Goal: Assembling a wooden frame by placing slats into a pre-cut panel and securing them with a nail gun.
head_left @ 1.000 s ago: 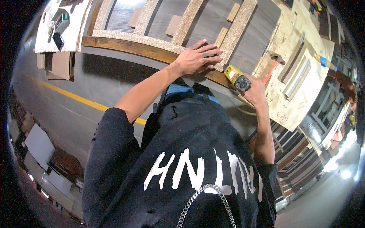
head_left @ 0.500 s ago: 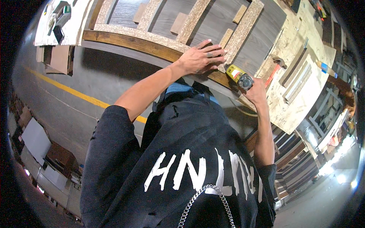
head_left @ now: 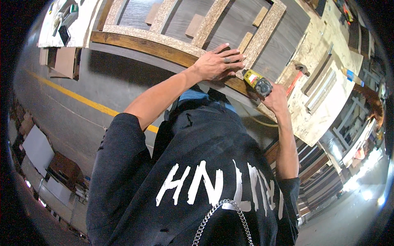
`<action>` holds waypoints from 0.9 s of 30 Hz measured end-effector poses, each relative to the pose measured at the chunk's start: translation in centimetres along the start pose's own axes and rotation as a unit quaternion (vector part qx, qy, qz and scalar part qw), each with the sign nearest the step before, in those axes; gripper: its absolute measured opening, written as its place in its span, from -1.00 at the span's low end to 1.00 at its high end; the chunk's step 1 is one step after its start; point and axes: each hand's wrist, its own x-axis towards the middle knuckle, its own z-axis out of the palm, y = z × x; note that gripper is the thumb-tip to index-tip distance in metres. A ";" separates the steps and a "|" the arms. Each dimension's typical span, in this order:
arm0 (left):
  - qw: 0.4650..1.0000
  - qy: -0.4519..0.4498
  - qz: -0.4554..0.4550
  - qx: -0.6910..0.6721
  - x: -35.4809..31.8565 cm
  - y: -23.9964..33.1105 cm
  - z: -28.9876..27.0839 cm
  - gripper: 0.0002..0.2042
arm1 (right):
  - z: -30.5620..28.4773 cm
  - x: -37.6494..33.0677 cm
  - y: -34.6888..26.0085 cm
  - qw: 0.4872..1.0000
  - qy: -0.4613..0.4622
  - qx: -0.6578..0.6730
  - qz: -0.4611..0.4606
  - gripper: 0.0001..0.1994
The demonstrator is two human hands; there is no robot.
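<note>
barely a change: the left hand [head_left: 217, 64] stays spread wide on the speckled frame [head_left: 265, 37]; beside its fingers, the right hand [head_left: 274, 98] still grips the yellow tool [head_left: 255, 80], seemingly at the same spot.

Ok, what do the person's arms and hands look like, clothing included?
The left hand is gloveless and wears a greyish ring. The right hand is gloveless too, its fingers mostly hidden. Both wrists look bare, with no watch visible. The left sleeve and right sleeve are black and short; the left one looks frayed along its outer edge.
</note>
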 end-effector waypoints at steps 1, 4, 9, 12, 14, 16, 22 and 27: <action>1.000 0.002 -0.003 -0.008 0.0 0.0 0.0 -0.50 | 0.0 0.1 0.0 1.000 0.000 0.000 -0.001 -0.64; 1.000 -0.004 -0.004 0.005 -0.1 0.0 0.0 -0.49 | 0.1 0.3 -0.2 1.000 -0.008 -0.029 0.004 -0.62; 0.999 -0.042 -0.028 0.009 0.5 0.3 -1.1 -0.39 | 0.9 0.1 1.1 1.000 0.008 -0.024 -0.003 -0.59; 0.997 -0.062 -0.050 0.007 0.3 0.5 -1.5 -0.31 | 0.7 0.3 0.6 0.999 0.009 -0.040 -0.020 -0.61; 0.997 -0.059 -0.053 0.004 0.2 0.4 -1.6 -0.27 | 0.4 0.3 0.0 0.999 0.002 -0.043 -0.019 -0.59; 0.994 -0.080 -0.054 0.047 0.0 0.5 -1.7 -0.22 | -0.1 0.3 -0.3 0.999 -0.008 -0.045 -0.017 -0.56; 0.995 -0.074 -0.058 0.023 0.1 0.5 -1.6 -0.19 | -0.3 0.5 -0.6 0.999 -0.008 0.013 -0.029 -0.60; 0.998 -0.013 -0.055 -0.022 0.0 0.2 0.3 -0.22 | 0.7 1.1 0.7 0.998 -0.009 -0.044 -0.033 -0.62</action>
